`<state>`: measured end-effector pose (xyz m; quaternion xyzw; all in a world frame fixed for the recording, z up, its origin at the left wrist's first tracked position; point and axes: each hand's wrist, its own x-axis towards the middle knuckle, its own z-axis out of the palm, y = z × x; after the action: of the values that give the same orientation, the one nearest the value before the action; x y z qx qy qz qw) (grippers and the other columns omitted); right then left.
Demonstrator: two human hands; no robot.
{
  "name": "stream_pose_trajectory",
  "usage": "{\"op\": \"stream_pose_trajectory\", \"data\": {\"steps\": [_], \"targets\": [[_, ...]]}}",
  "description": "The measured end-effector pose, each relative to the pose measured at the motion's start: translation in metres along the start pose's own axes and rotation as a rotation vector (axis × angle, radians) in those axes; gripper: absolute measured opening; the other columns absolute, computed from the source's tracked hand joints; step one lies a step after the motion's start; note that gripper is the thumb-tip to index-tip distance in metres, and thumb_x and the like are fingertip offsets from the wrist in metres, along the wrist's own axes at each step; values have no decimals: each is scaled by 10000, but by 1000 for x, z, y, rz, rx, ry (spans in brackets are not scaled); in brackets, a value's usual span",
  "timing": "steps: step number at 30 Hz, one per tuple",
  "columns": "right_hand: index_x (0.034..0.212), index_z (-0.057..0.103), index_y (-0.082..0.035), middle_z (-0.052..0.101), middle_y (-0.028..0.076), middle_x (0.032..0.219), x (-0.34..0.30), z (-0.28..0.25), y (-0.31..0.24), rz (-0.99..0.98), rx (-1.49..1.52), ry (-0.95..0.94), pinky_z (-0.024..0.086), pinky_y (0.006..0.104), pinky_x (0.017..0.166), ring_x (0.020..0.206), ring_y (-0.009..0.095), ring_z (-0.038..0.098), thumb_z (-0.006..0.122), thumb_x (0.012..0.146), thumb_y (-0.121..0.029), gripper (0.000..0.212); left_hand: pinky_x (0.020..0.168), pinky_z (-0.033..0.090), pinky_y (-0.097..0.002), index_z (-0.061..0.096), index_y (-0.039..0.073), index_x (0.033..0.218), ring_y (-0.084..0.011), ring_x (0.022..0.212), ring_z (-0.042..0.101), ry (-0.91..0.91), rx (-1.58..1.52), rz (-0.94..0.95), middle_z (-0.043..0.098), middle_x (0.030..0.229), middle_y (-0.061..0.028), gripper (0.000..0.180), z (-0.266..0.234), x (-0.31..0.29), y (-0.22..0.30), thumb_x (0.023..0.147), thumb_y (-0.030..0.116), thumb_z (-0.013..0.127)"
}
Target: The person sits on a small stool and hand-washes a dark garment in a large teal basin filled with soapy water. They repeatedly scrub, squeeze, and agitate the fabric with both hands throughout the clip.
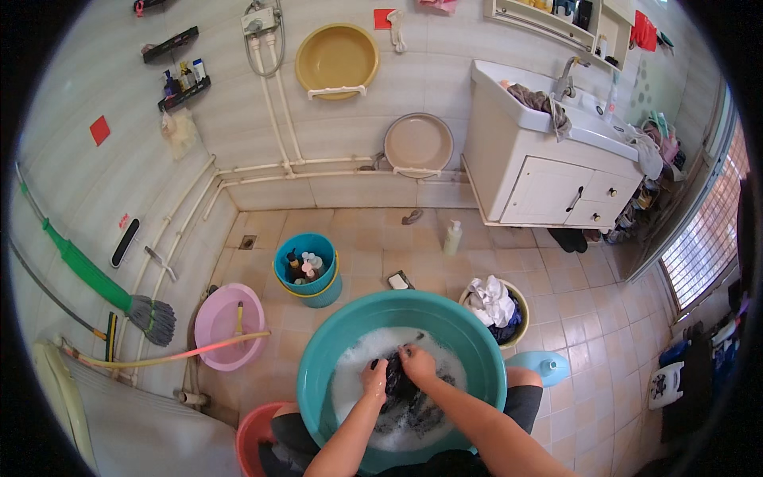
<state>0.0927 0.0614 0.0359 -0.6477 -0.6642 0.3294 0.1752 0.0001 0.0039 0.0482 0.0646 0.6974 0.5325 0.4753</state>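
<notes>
A large teal basin (322,350) stands between my knees, with white suds (358,350) and water in it. Wet black cloth (403,395) lies bunched in the suds; what kind of garment it is I cannot make out. My left hand (375,377) is closed on the cloth's left side. Close beside it, my right hand (418,362) grips the upper right part of the same cloth, fingers curled. Part of the cloth stays down in the foam below both hands.
Right of the basin are a yellowish tub of clothes (517,310) and a light-blue bottle (544,366). A blue bucket of bottles (314,298), a pink basin (214,318) and a red basin (250,429) stand left. Beyond are a soap dish (400,280) and a pump bottle (453,238).
</notes>
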Motion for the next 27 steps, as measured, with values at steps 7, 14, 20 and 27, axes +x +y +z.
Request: {"op": "stream_pose_trajectory", "data": {"steps": [7,14,20,27], "targets": [[996,507,-85,484,113,1045,-4,10,56,-347,-247,-306,408,408,788,982,323,460,631,718,-267,354,853,368,-326,530,53,1085,-205,1026,457,60,128,70,488,1132,-108,394,-31,47,-44,737,196,649],[986,550,-105,566,114,1015,-40,13,-3,-190,376,-304,415,342,803,939,277,542,573,670,-269,357,845,392,-382,497,51,1099,-252,990,488,-367,-290,-485,541,1055,-67,713,-21,4,4,689,634,525],[764,600,-101,598,159,732,-90,-10,-57,-400,105,-219,454,435,607,673,351,571,486,797,-337,264,761,422,-366,499,33,1076,-235,891,521,-418,-445,-365,548,997,-90,581,-31,26,-35,714,480,578],[878,571,-61,590,200,821,-17,-16,-5,19,35,-99,439,428,706,799,367,557,473,786,-395,361,644,439,-298,551,7,949,-179,727,540,-198,-155,-41,566,841,-83,296,-11,-9,10,723,193,590]]}}
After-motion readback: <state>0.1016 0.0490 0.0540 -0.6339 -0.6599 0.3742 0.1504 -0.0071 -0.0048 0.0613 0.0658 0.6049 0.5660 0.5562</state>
